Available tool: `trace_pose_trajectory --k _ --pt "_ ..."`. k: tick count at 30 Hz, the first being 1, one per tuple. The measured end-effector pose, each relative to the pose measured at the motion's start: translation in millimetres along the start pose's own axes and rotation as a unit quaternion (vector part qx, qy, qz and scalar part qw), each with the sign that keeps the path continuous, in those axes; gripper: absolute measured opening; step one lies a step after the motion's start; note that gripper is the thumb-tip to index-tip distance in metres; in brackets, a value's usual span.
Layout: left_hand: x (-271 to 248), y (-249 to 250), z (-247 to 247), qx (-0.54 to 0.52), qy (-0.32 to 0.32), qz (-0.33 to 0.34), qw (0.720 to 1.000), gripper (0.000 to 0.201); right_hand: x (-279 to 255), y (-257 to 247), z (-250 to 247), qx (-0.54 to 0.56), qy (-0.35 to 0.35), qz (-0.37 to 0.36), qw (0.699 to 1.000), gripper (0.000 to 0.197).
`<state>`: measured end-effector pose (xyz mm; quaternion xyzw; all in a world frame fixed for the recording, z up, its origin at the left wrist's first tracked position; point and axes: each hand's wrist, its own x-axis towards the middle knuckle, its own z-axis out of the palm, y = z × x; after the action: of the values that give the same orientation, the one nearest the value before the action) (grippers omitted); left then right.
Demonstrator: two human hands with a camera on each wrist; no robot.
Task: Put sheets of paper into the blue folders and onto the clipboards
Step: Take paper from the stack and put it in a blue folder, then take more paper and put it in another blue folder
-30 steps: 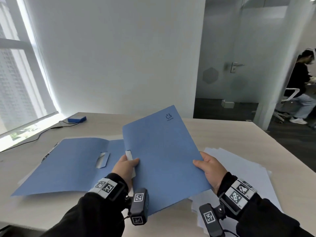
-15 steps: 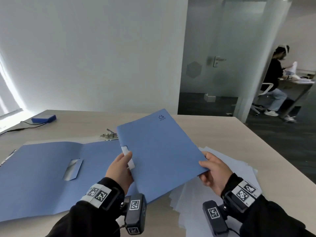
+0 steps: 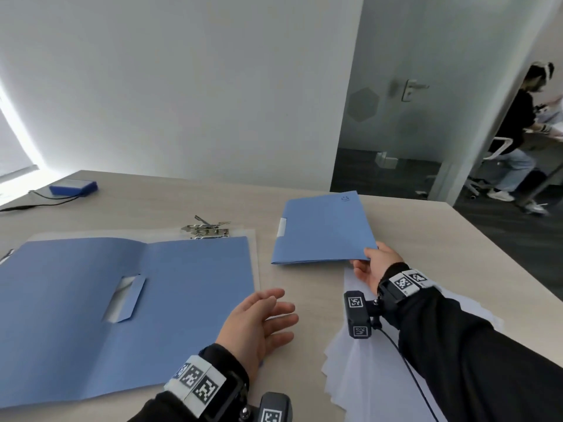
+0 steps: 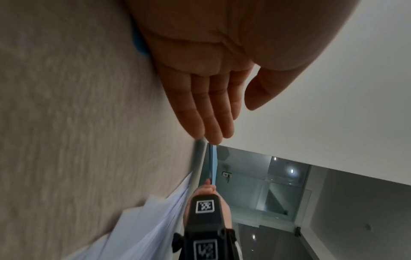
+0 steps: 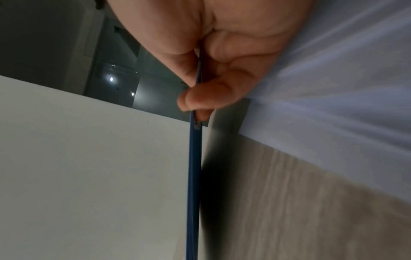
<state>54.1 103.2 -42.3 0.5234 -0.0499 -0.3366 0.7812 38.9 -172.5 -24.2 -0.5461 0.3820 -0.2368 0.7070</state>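
Over at the far left corner of the table (image 3: 189, 196), a small blue box (image 3: 73, 187) with a cable is sitting out of the way. Nearer me, the open folder (image 3: 122, 300) is lying flat along the table's left and near edges, its fold running from the near edge toward the far one, both leaves spread wide, and it is covering most of a clear clipboard (image 3: 207, 231) whose metal clip is poking out past its far edge.

The left hand (image 3: 259, 324) is hovering just off that folder's right edge, fingers spread and relaxed, gripping nothing.

Toward the right, the closed folder (image 3: 323, 231) is sitting near the table's far right corner, long axis running away from the near edge, label tab on its left side, printed logo at its far right corner. The right hand (image 3: 374, 269) is pinching its near right corner, thumb on top and fingers beneath; the wrist view shows that corner riding just clear of the wood.

Under that forearm, the loose sheets (image 3: 365, 367) are fanning out along the near right edge.

My worry is that fanned stack: I reckon a sleeve dragging back across it could sweep sheets off the near edge. The pinched corner, dropped carelessly, might also let the cover flap open.
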Motion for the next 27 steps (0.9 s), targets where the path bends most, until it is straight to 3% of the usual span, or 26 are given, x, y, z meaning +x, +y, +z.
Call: trace_pose_trajectory --k 3,9,12,18,23,27 --pt "-0.9 -1.3 -0.3 -0.003 -0.008 0.004 1.0 0.021 7.7 -6.6 10.8 -0.003 -0.004 0.015 1.0 0.029" --pt "-5.5 0.5 2.2 0.001 -0.01 0.014 1.0 0.02 -4.4 -10.5 -3.4 0.038 -0.021 0.057 0.997 0.041" --pt "-8.6 0.9 3.3 -0.003 -0.005 0.026 1.0 0.018 -29.3 -13.3 -29.5 0.054 -0.021 0.057 0.997 0.024" --pt "-24.9 -14.6 30.6 0.006 -0.005 0.051 0.999 0.022 -76.7 -11.4 -106.4 0.025 0.034 0.022 0.999 0.02" --pt "-35.4 -47.9 74.9 0.123 -0.008 0.087 0.989 0.027 -115.0 -5.6 -164.7 -0.057 0.073 -0.012 0.996 0.02" --pt "-33.4 -66.0 91.7 0.284 0.028 0.113 0.952 0.027 -141.3 -0.5 -202.3 -0.122 0.097 -0.007 0.988 0.023"
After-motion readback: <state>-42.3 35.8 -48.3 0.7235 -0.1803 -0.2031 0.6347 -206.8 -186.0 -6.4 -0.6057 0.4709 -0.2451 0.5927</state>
